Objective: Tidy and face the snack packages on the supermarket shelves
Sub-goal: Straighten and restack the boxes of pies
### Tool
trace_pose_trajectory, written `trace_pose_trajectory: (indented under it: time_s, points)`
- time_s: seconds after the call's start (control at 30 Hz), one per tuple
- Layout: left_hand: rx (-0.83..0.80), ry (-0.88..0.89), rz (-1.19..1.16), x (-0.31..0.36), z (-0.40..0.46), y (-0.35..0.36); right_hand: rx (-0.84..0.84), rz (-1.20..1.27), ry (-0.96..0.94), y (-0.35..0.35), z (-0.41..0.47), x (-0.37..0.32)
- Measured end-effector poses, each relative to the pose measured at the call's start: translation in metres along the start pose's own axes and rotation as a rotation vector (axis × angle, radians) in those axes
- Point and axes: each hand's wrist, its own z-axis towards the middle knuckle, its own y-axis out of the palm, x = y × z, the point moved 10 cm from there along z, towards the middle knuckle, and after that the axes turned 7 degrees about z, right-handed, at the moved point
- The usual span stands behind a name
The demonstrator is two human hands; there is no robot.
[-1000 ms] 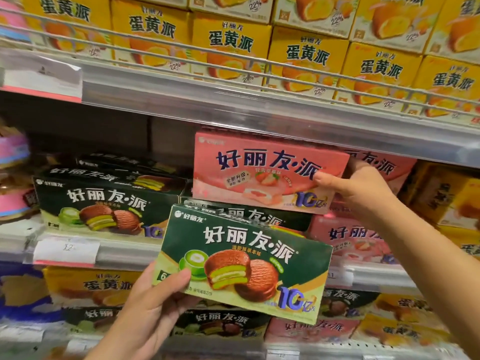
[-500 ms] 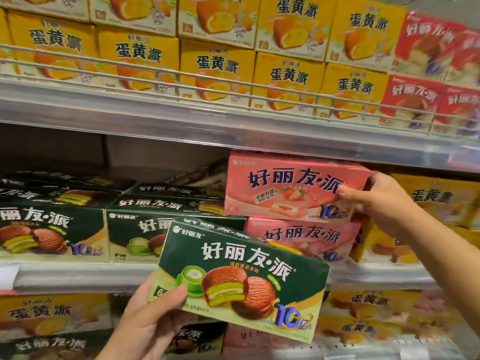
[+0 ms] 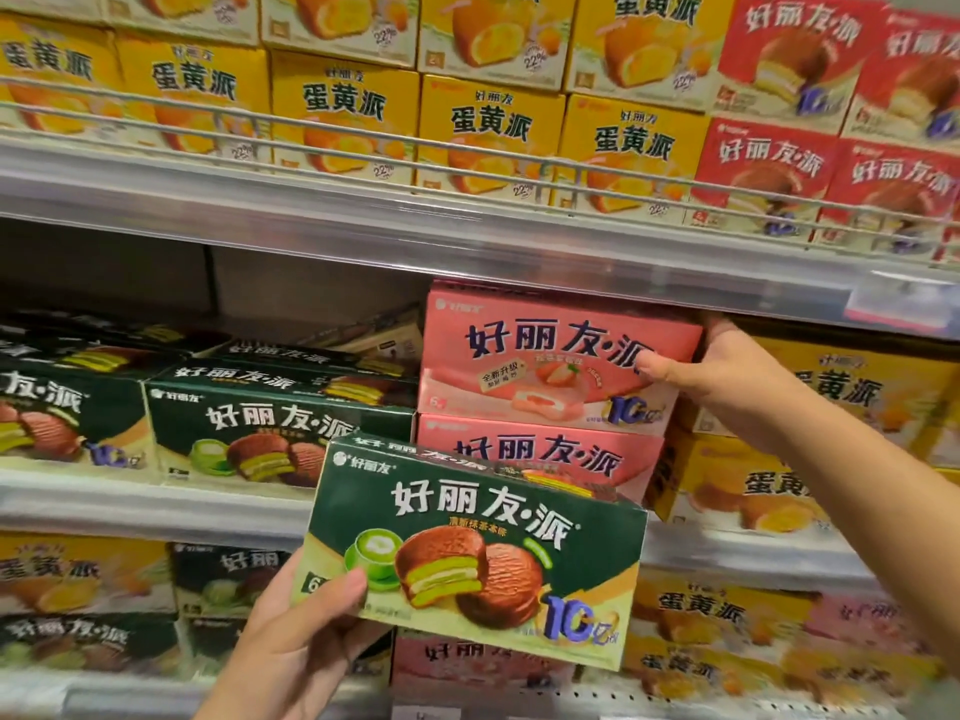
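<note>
The left hand [image 3: 291,641] pinches the green box [image 3: 472,553] by its corner while the right hand [image 3: 727,376] grips the pink box [image 3: 550,356] end-on; both cartons look light, stiff, crushable.

Pie boxes, one green held off the shelf, one pink stacked

The green matcha pie box [image 3: 472,553] is front-facing, tilted slightly, in front of the middle shelf's front edge [image 3: 156,504]. The pink strawberry pie box [image 3: 550,361] sits upright atop a second pink box [image 3: 535,454], just right of the green shelf boxes [image 3: 260,428].
</note>
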Motion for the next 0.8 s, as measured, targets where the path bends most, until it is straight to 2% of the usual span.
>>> trace_pose_trajectory:
  time_s: [0.8]
  points:
    - [0.065,0.006,0.006,0.011,-0.012,-0.002,0.098,-0.079,-0.05,-0.008,-0.005,-0.002]
